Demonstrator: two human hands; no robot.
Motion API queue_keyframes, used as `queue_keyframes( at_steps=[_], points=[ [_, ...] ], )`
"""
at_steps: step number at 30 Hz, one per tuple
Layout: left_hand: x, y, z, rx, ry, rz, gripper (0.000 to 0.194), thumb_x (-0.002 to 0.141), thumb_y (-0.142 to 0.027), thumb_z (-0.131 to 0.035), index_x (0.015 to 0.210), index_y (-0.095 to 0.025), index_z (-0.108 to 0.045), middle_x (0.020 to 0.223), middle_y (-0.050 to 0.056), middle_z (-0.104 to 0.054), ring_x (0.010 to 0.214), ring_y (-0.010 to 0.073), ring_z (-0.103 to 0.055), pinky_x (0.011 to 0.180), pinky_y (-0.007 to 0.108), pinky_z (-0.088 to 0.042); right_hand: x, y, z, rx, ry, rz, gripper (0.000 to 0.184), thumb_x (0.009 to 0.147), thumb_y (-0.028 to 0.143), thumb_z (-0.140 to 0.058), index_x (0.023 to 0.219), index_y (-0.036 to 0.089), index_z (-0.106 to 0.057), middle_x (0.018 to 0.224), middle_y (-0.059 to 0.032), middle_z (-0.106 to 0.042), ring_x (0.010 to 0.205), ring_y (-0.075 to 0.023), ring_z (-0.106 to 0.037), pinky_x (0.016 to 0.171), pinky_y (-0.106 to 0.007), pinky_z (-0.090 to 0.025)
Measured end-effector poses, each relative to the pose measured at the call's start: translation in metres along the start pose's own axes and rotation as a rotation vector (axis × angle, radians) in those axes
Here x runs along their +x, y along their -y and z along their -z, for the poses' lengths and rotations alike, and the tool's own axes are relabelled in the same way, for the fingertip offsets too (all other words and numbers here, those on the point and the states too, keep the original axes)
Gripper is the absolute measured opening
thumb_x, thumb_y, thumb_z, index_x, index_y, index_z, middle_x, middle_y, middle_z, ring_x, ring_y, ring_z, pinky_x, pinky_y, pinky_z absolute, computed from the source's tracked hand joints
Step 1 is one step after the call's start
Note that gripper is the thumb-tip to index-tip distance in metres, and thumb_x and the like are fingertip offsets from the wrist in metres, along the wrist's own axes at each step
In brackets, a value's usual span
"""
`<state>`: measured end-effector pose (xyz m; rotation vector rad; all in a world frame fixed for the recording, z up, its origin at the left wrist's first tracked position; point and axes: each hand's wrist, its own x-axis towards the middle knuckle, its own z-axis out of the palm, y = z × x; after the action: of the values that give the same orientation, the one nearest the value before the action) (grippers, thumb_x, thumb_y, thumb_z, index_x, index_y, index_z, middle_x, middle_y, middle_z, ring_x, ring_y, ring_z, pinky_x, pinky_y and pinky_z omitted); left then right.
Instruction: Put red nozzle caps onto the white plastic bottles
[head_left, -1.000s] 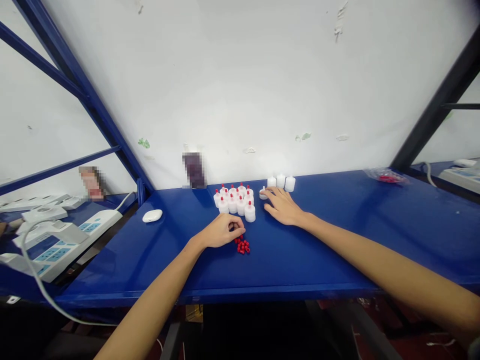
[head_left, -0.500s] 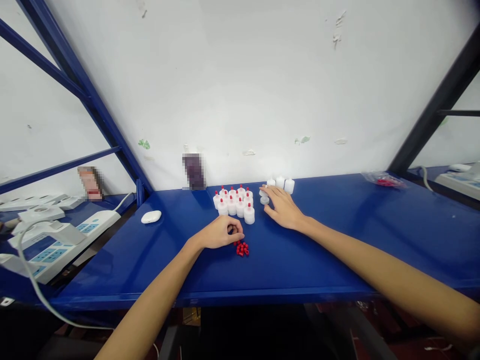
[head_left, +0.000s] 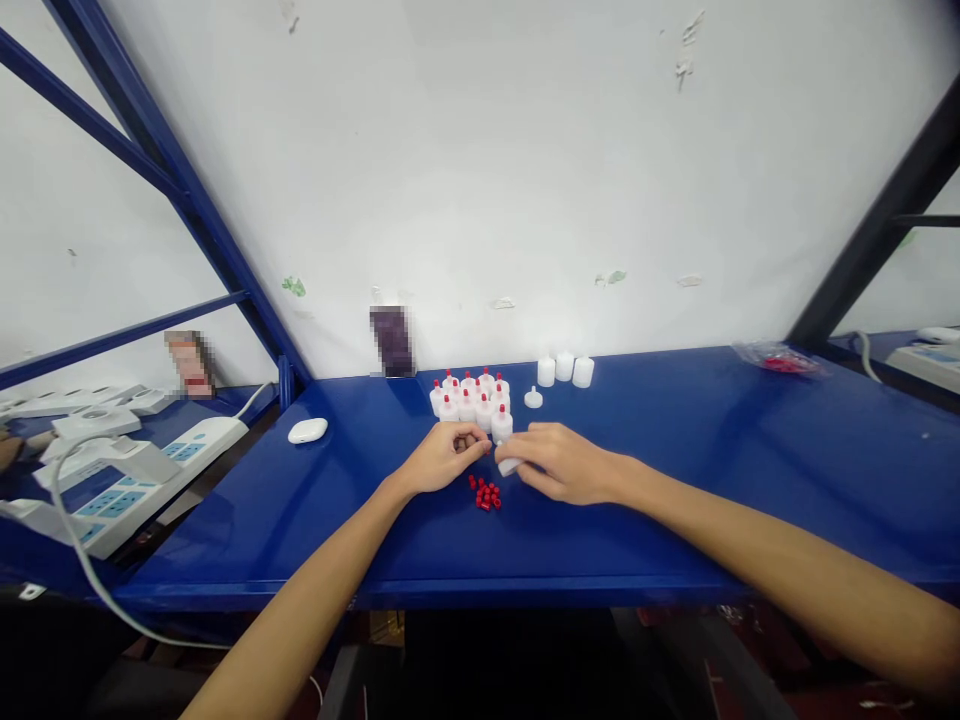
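My left hand is closed in a pinch, with a small red cap at its fingertips. Facing it, my right hand grips a white nozzle lid, tilted towards the left hand and partly covered by the fingers. Just below both hands lies a loose pile of small red caps. Behind the left hand, several white bottles with red tips stand upright in a tight group. Another white nozzle lid rests on the table beyond the right hand.
Several white bottles without red tips stand by the wall. A white earbud case and a blurred dark phone-like object are on the left of the blue table. At the far right lies a clear bag with red contents.
My right hand has come back from the lids towards me and left, carrying one lid. My left hand has lifted slightly away from the pile with a red cap.
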<state>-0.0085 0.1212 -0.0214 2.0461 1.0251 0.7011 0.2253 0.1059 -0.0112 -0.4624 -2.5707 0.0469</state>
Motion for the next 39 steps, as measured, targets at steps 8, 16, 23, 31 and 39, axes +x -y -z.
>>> queue_keyframes(
  at_steps=[8, 16, 23, 31, 39],
  points=[
    [-0.001, -0.002, -0.004, -0.118, -0.041, -0.034, 0.037, 0.092, -0.049, -0.056, 0.085, -0.013, -0.059, 0.067, -0.003, -0.049, 0.057, 0.0083, -0.039, 0.053, 0.021, -0.032, 0.001, -0.001, -0.012, 0.013, 0.121, -0.019, 0.023, 0.095, 0.014, -0.041, 0.111, 0.018, -0.057, 0.094, -0.006, -0.069, 0.078, -0.018, -0.061, 0.073, -0.03, -0.042],
    [-0.001, -0.006, -0.008, -0.146, -0.017, -0.05, 0.038, 0.092, -0.048, -0.055, 0.086, -0.011, -0.061, 0.069, -0.001, -0.052, 0.058, 0.0085, -0.042, 0.055, 0.021, -0.033, 0.0, -0.002, -0.015, 0.0, 0.102, -0.045, 0.024, 0.097, 0.015, -0.039, 0.113, 0.019, -0.057, 0.099, -0.0074, -0.07, 0.083, -0.0184, -0.063, 0.075, -0.031, -0.043],
    [0.0, -0.007, -0.006, -0.166, -0.055, -0.053, 0.036, 0.092, -0.048, -0.056, 0.087, -0.013, -0.058, 0.068, -0.002, -0.051, 0.056, 0.0078, -0.042, 0.053, 0.02, -0.034, 0.0, -0.003, -0.014, 0.003, 0.08, -0.09, 0.021, 0.099, 0.016, -0.038, 0.108, 0.019, -0.056, 0.092, -0.0053, -0.069, 0.075, -0.0173, -0.061, 0.071, -0.031, -0.041],
    [-0.001, -0.005, -0.005, -0.153, -0.048, -0.07, 0.036, 0.093, -0.047, -0.055, 0.091, -0.012, -0.062, 0.069, -0.001, -0.054, 0.058, 0.0083, -0.045, 0.055, 0.021, -0.037, 0.0, -0.003, -0.013, -0.018, 0.057, -0.137, 0.029, 0.097, 0.017, -0.039, 0.123, 0.019, -0.053, 0.091, -0.0053, -0.069, 0.074, -0.0186, -0.061, 0.073, -0.032, -0.043],
    [-0.001, -0.005, -0.001, -0.207, -0.077, -0.051, 0.036, 0.087, -0.044, -0.065, 0.098, -0.01, -0.071, 0.066, 0.0, -0.057, 0.056, 0.008, -0.043, 0.053, 0.021, -0.034, 0.0, -0.004, -0.013, -0.08, 0.029, -0.196, 0.056, 0.093, 0.018, -0.045, 0.148, 0.02, -0.033, 0.095, -0.0051, -0.071, 0.072, -0.0195, -0.062, 0.072, -0.033, -0.045]
  ],
)
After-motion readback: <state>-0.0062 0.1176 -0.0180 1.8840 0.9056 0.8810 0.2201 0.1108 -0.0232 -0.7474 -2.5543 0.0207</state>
